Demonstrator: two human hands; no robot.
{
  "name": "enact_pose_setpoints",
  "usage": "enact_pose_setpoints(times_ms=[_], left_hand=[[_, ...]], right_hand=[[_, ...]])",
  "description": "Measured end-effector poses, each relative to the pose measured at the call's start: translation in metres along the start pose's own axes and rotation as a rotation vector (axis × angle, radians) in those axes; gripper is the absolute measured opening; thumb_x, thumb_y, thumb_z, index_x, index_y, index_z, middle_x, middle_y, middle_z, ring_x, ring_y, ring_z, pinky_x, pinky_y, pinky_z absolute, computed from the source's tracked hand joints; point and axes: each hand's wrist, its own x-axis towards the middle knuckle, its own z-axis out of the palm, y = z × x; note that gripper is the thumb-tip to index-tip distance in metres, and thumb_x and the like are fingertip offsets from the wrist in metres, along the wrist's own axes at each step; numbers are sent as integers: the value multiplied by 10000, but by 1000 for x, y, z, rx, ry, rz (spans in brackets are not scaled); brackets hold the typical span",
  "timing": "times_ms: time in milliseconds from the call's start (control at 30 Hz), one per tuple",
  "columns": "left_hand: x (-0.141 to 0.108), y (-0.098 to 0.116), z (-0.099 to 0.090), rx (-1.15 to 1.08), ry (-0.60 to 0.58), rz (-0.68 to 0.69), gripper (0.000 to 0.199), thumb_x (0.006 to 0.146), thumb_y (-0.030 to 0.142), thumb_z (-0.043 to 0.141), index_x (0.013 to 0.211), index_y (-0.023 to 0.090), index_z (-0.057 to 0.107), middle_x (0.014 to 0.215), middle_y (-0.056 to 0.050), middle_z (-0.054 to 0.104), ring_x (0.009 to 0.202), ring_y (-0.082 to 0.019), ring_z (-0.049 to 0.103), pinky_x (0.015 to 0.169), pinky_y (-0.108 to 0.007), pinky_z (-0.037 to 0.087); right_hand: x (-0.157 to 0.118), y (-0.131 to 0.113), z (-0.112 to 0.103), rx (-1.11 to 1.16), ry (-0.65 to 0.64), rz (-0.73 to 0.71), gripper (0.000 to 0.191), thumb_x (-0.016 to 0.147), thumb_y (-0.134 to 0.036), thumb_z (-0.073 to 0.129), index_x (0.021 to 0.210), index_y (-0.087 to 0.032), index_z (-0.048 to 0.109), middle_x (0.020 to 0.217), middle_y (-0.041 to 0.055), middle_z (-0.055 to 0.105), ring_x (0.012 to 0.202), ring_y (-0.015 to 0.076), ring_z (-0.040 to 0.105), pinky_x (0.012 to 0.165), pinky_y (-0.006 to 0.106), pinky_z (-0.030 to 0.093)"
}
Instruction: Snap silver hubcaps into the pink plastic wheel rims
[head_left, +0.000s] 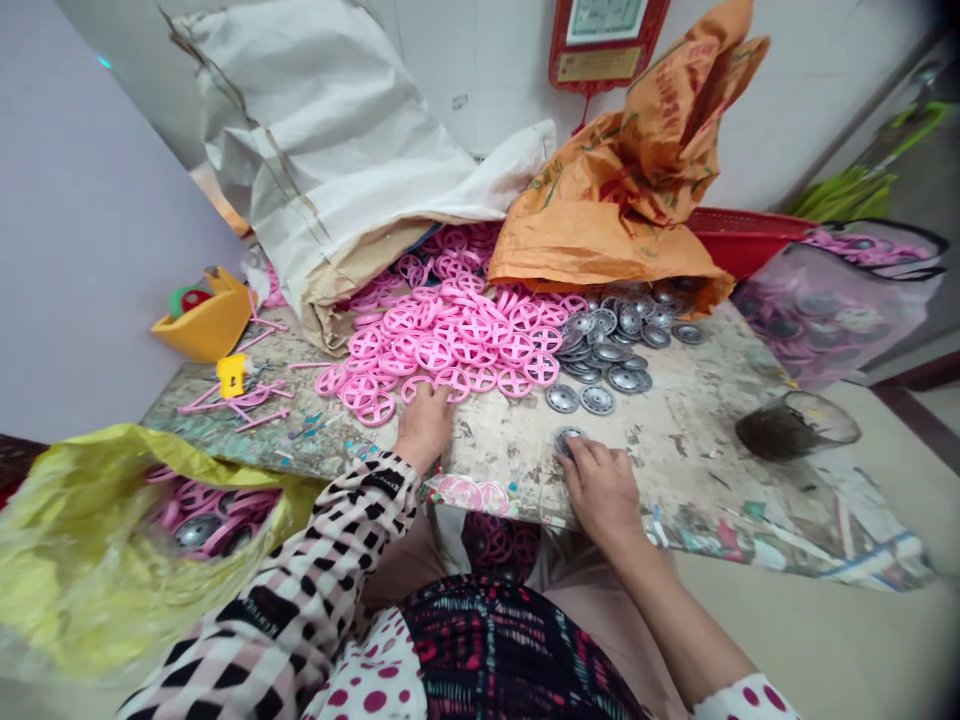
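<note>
Fingers of the right hand [579, 465] are curled and pressed together over a small silver-grey disc [568, 441], pinching it by the rim from what I can see, though they hide part of it. That right hand [600, 490] sits near the front edge of the table [675, 440], roughly mid-way along. The left hand [424, 428] rests on the same edge, fingers close together and lying against the near side of a big heap of pink plastic rings [450, 350]. Can't tell if it's actually gripping one or just touching.

Those rings look light and fairly stiff, with thin spokes, so I'd guess they slide and hook into each other. Taking one by the outer rim seems easiest. The grey discs [607, 350] are piled just right of the pink, with two lying loose [579, 399] nearer the hands. They look flat and smooth, so an edge pinch beats trying to lift one off the face.

Toward the left end of the table there's a yellow plastic piece [232, 375] among pink runners [232, 405]. A yellow bag [97, 540] with more pink and grey parts sits by the left arm, and a dirty glass [795, 425] stands past the right corner.
</note>
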Motion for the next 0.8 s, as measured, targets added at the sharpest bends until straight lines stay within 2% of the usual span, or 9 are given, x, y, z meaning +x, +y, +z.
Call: enact_pose_setpoints(times_ms=[167, 300, 367, 433, 533, 600, 667, 733, 800], left_hand=[[9, -3, 0, 97, -40, 71, 249, 906, 213, 394, 1041, 182, 601, 1002, -123, 560, 920, -259, 572, 731, -345, 430], [-2, -3, -3, -79, 17, 144, 152, 866, 192, 460, 896, 184, 609, 977, -101, 568, 972, -247, 540, 804, -351, 426], [-13, 2, -4, -334, 35, 120, 62, 820, 183, 532, 819, 188, 595, 949, -73, 573, 976, -230, 531, 854, -347, 420], [-27, 13, -5, -736, -27, 28, 32, 774, 175, 592, 767, 185, 563, 894, -41, 582, 930, -202, 549, 860, -331, 433], [-46, 32, -5, -1481, -380, -265, 126, 778, 219, 625, 769, 177, 507, 773, -12, 592, 751, -163, 606, 764, -321, 494], [-56, 44, -5, -1794, -560, -423, 187, 762, 206, 666, 788, 175, 484, 770, -19, 617, 739, -159, 637, 769, -322, 515], [-62, 54, -6, -1953, -647, -502, 213, 755, 181, 690, 816, 170, 487, 793, -36, 639, 754, -159, 656, 784, -318, 525], [-68, 63, -6, -2024, -687, -516, 213, 762, 172, 693, 872, 163, 511, 846, -54, 655, 779, -160, 664, 788, -310, 532], [-72, 70, -7, -2042, -693, -499, 242, 756, 172, 703, 928, 160, 532, 885, -55, 658, 778, -155, 663, 764, -297, 541]], right_hand=[[1, -6, -6, -32, -7, -3, 325, 961, -281, 420, 1188, -110, 577, 1109, 143, 643, 852, 225, 536, 769, 348, 371], [2, -3, -10, -88, -51, -55, 347, 966, -285, 389, 1202, -115, 579, 1111, 153, 646, 785, 230, 531, 760, 361, 380], [4, 5, -11, -62, -78, -60, 361, 967, -282, 367, 1202, -116, 586, 1056, 151, 664, 781, 237, 543, 769, 366, 388], [10, 15, -14, 2, -73, 34, 382, 965, -284, 338, 1191, -114, 596, 996, 145, 678, 802, 245, 568, 782, 365, 401], [23, 21, -26, 188, 1, 331, 385, 944, -324, 350, 1130, -127, 623, 994, 132, 682, 864, 253, 605, 780, 356, 431], [29, 12, -37, 353, 63, 457, 358, 923, -365, 396, 1088, -155, 635, 1005, 108, 683, 895, 246, 615, 783, 343, 448], [30, -7, -47, 506, 101, 433, 328, 919, -383, 425, 1074, -181, 633, 1014, 85, 679, 916, 225, 615, 800, 327, 456], [26, -30, -51, 589, 97, 310, 308, 939, -358, 407, 1081, -186, 619, 1015, 83, 666, 921, 208, 605, 812, 321, 457], [20, -51, -49, 556, 80, 173, 300, 955, -308, 372, 1067, -176, 617, 929, 90, 645, 879, 211, 581, 804, 340, 455]])
